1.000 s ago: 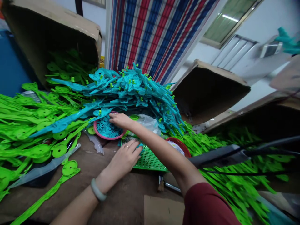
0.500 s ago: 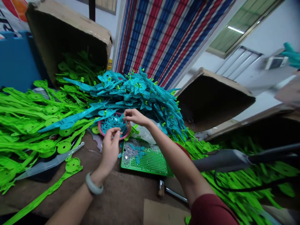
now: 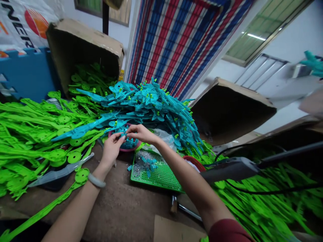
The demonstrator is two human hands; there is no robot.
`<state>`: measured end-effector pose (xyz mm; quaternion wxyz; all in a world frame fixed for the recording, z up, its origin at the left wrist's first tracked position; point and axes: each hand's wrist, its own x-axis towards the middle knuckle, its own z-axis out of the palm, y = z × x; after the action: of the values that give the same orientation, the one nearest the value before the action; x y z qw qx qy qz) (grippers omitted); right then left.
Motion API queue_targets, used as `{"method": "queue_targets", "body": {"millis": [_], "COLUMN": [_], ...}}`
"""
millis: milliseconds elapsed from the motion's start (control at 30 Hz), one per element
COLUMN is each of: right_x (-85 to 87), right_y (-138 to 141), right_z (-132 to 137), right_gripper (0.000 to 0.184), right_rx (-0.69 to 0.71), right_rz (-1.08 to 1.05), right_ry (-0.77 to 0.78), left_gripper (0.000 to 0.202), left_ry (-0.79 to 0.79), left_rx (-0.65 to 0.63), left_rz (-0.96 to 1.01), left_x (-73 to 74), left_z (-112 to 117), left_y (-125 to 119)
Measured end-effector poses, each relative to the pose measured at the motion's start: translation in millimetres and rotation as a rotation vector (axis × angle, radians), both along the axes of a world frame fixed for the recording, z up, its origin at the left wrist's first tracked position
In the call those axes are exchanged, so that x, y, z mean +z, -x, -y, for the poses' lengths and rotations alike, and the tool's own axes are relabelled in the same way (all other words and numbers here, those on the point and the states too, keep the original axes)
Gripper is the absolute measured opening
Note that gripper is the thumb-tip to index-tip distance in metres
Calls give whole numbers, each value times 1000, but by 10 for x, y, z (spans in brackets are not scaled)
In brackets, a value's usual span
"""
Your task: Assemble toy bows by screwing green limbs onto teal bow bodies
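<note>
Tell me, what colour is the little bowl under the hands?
The bowl is pink, with teal pieces inside; the head view shows it.

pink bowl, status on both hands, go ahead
Left hand and right hand meet over pink bowl, fingertips pinching a teal piece. Green tray just beside, nearer. Teal pile crowds bowl's far side.
</note>
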<state>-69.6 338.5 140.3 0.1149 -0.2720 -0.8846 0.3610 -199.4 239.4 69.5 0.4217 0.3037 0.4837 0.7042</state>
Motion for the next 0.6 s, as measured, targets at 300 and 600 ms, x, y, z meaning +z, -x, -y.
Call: {"method": "queue_targets", "body": {"millis": [300,600], "right_x": [-290,-363], "right_y": [138,297], "right_z": [-146,-214], "right_gripper": [27,16], "right_rx": [-110,-68], "right_rz": [264,251], "right_ry": [-426,-523], "left_gripper": [49,53], "left_ry": [-34,-27], "left_rx": [128,186], "left_rz": [223,195], "left_x": [79,108], "left_z": [-27,-21], "left_y": [184,257]}}
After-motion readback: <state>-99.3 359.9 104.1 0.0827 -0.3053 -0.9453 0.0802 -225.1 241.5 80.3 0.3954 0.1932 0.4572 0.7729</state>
